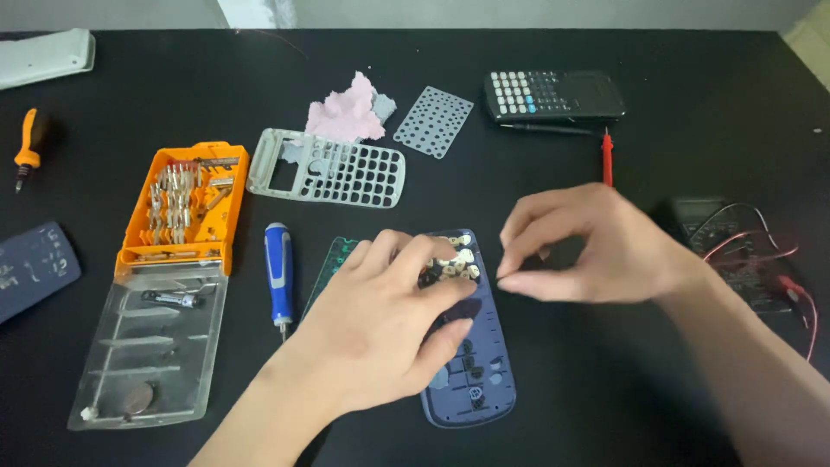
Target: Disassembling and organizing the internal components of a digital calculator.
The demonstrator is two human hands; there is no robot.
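On black table [657, 406], centre: one blue calculator shell [471, 380], lying flat, small pale keys [458, 259] heaped at its upper end. Left hand [380, 320] rests over shell, fingers loosely curled, tips on the keys. Right hand [588, 246] hovers just beside, thumb and forefinger pinched together; whether a key sits between them, cannot tell. Two screwdrivers: blue one [278, 272] beside left hand, orange one [26, 147] far left. One orange bit case [183, 207], open. One whole calculator [553, 93] at top.
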